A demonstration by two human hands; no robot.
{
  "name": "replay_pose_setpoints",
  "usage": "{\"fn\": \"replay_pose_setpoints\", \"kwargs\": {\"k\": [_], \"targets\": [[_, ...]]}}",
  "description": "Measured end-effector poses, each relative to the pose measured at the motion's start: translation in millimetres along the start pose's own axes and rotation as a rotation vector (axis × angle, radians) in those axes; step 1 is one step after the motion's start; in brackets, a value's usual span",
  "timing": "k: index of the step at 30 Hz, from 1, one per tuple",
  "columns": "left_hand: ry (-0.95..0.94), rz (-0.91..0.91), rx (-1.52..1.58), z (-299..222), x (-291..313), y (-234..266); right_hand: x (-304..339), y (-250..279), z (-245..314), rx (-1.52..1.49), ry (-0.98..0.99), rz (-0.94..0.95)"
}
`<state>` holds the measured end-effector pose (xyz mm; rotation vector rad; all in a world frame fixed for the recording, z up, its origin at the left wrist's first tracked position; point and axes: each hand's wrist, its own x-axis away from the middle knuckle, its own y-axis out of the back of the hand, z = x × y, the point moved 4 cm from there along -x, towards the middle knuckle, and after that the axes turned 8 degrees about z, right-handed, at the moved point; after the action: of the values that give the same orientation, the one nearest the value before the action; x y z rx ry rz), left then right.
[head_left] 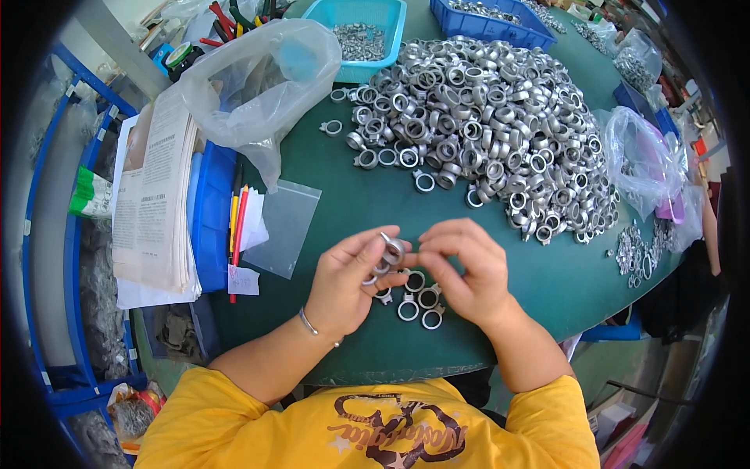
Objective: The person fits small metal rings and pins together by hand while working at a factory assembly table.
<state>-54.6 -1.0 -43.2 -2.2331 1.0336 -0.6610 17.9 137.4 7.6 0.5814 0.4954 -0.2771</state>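
- I see one silver metal ring fitting (pixel 391 248) pinched in the left hand (pixel 348 283), held above the green table (pixel 351 195) near its front edge; a second ring seems to sit lower in the same fingers, though I cannot tell for certain
- My left hand is curled, thumb and forefinger closed on the fitting, palm turned toward the right; a thin bracelet (pixel 308 321) circles that wrist
- My right hand (pixel 467 270) comes in from the right, fingers bent and fingertips meeting at the fitting's edge; whether it holds a small part of its own I cannot tell
- Both forearms rise from the lower edge, elbows apart, hands meeting at the middle
- Directly beneath the hands lie about five loose rings (pixel 418 301) on the table, close together
- Farther back sits one big heap of the same fittings (pixel 484 125), far too many to count; a smaller scatter (pixel 641 254) lies at the right rim
- One flat clear zip bag (pixel 283 227) lies left of the hands; one puffed clear plastic bag (pixel 258 78) behind it
- One turquoise tray (pixel 361 35) and one blue bin (pixel 488 22) hold more metal parts at the far edge
- One stack of printed papers (pixel 152 203) rests at far left
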Motion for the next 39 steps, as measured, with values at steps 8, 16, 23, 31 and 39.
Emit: {"fn": "replay_pose_setpoints", "kwargs": {"k": [8, 16, 23, 31, 39], "targets": [[-0.015, -0.056, -0.069, -7.4, -0.8, 4.3, 15.9, -8.2, -16.1, 0.302, -0.321, 0.476], [0.03, -0.029, -0.479, -3.2, 2.8, -11.6, 5.9, -3.6, -4.3, 0.03, -0.068, 0.116], [-0.216, 0.021, -0.766, -11.0, 3.5, -9.3, 4.9, -1.7, -12.4, -0.263, -0.161, 0.106], [-0.013, -0.033, -0.371, -7.5, 2.2, -9.1, 7.5, 0.1, -17.5, -0.291, -0.073, 0.164], [-0.099, 0.01, -0.403, -7.0, 2.4, -6.2, 8.3, -3.7, -20.2, -0.36, -0.094, 0.2]]}}
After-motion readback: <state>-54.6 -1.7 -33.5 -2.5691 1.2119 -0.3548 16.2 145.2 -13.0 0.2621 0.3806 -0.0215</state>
